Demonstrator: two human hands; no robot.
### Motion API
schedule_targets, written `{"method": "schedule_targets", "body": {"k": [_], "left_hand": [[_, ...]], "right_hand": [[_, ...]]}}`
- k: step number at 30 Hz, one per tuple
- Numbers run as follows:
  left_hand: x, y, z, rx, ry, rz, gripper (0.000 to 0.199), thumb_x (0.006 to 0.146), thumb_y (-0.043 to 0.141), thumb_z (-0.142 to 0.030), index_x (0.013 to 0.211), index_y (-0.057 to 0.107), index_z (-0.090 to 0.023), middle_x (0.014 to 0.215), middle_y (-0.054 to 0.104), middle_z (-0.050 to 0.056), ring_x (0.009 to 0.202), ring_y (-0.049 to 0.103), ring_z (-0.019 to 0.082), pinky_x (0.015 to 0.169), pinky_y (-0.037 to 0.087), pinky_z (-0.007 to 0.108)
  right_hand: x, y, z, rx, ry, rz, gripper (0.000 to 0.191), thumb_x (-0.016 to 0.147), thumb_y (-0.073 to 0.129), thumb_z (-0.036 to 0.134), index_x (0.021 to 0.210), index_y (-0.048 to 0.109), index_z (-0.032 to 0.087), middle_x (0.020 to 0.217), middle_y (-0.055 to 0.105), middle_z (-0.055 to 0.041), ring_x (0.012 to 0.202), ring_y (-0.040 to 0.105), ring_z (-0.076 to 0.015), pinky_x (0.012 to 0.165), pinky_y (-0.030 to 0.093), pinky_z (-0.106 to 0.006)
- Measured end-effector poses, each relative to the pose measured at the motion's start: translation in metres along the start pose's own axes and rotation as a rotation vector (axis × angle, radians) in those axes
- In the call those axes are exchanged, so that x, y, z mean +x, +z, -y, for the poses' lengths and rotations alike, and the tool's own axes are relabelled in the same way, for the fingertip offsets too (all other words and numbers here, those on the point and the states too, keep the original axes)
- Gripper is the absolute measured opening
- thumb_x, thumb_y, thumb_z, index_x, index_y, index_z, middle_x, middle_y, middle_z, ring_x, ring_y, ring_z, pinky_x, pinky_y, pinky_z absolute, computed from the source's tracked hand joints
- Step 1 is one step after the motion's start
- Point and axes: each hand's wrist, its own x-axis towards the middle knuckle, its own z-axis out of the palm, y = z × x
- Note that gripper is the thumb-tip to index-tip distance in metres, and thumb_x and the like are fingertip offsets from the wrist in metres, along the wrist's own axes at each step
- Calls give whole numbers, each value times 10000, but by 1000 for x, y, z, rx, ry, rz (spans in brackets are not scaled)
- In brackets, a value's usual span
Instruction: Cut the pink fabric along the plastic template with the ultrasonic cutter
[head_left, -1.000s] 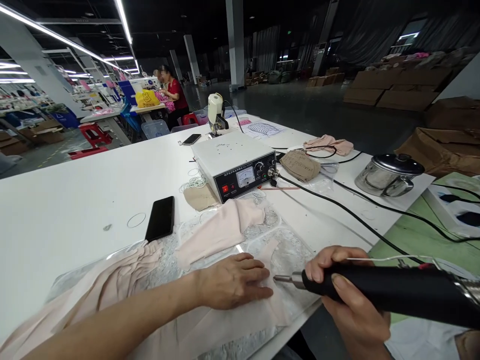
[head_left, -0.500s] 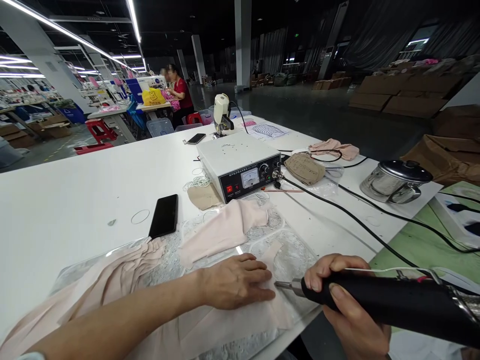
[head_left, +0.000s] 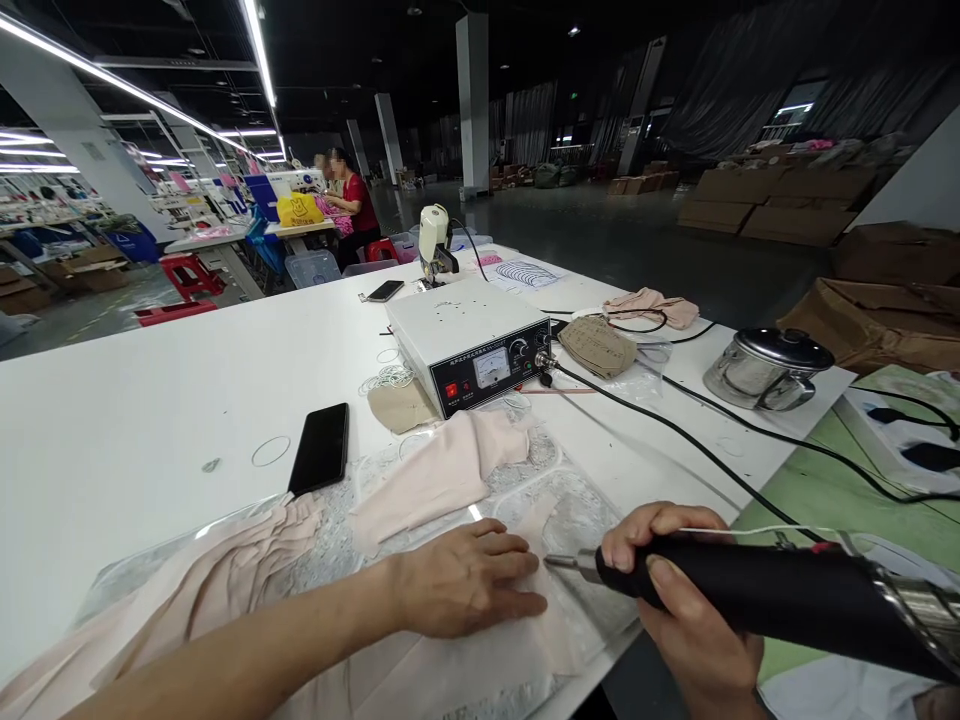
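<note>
Fabric (head_left: pixel 480 655) pinned flat under left hand (head_left: pixel 465 580) at near edge; tool (head_left: pixel 750 595) gripped in right hand (head_left: pixel 675 600); tip may burn fingertips (head_left: pixel 525 600) just beside it.

The right hand (head_left: pixel 686 610) is gripping a black tool (head_left: pixel 757 598) that is ending in a silver metal tip. Just off that tip, pale pink fabric (head_left: pixel 442 470) is lying over white patterned lace (head_left: pixel 577 515), under the left hand (head_left: pixel 469 578). Beyond the grip, a white control box (head_left: pixel 469 340) is showing a black front panel with a red button. A black phone (head_left: pixel 320 447) is lying left of it on the white table (head_left: pixel 150 400). Right of the grip, a green surface (head_left: pixel 825 495) is showing.
</note>
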Motion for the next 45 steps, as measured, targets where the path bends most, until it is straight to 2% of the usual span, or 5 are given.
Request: {"method": "schedule_targets", "body": {"k": [5, 12, 29, 39, 45], "left_hand": [[-3, 4, 0, 7, -16, 2, 221, 1014, 468, -256, 1152, 635, -216, 1197, 632, 65, 1293, 475, 260, 1074, 367, 383], [-4, 4, 4, -27, -23, 27, 244, 1020, 465, -295, 1184, 639, -245, 1228, 624, 46, 1324, 462, 264, 1124, 347, 410], [-3, 3, 5, 12, -6, 53, 258, 1022, 462, -302, 1203, 641, -265, 1245, 621, 41, 1288, 487, 271, 1099, 357, 418], [2, -4, 5, 57, 36, 36, 234, 1029, 444, -277, 1160, 635, -244, 1174, 639, 58, 1163, 551, 214, 1074, 356, 396], [5, -7, 7, 72, 48, 46, 242, 1030, 434, -260, 1162, 636, -250, 1098, 650, 62, 1036, 591, 198, 1023, 401, 396]], "right_hand": [[16, 4, -17, 7, -91, -113, 113, 817, 631, 212, 897, 553, 232, 791, 556, 13, 590, 563, -119, 596, 518, -333], [20, 2, -29, 0, -61, -88, 108, 829, 619, 221, 915, 556, 238, 817, 556, 13, 627, 578, -130, 621, 514, -341], [26, 6, -16, 22, -52, -71, 91, 808, 621, 238, 873, 559, 222, 777, 547, 14, 568, 563, -122, 563, 503, -321], [27, 4, -25, -11, -50, -55, 104, 818, 625, 237, 896, 557, 226, 798, 565, 11, 590, 574, -130, 594, 513, -343], [27, 6, -24, -26, -45, -55, 100, 832, 622, 238, 902, 550, 236, 810, 564, 20, 604, 573, -123, 625, 499, -333]]}}
